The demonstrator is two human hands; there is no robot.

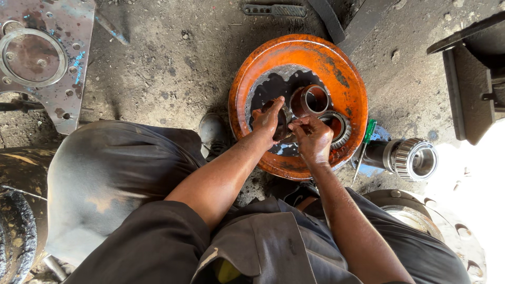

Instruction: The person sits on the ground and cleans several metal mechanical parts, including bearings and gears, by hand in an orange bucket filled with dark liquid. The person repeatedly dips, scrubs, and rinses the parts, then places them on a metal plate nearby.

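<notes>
1. The left hand (268, 120) is curled round a small dark, oily part (280, 125) and holds it over the middle of the basin.
2. The right hand (313, 138) is bunched with its fingertips pinched against the same part from the other side, so the two hands meet on it. What kind of part it is cannot be told under the grime.
3. Both hands work over an orange round basin (336, 68) holding dark oily liquid, which sits on the dirt floor between the person's knees.
4. In the basin, just beyond the hands, stands a short metal sleeve (310, 100), open end up and stained rusty.
5. Beside the right hand, a tapered roller bearing (339, 126) lies in the basin, close to its right wall.
6. Just outside the basin on the right lies a screwdriver with a green handle (367, 138), and next to it a shaft with a bearing on its end (413, 159).
7. At the far left on the ground lies a grey metal plate with a round flange (37, 58).
8. A black boot (211, 132) is planted against the basin's left side.
</notes>
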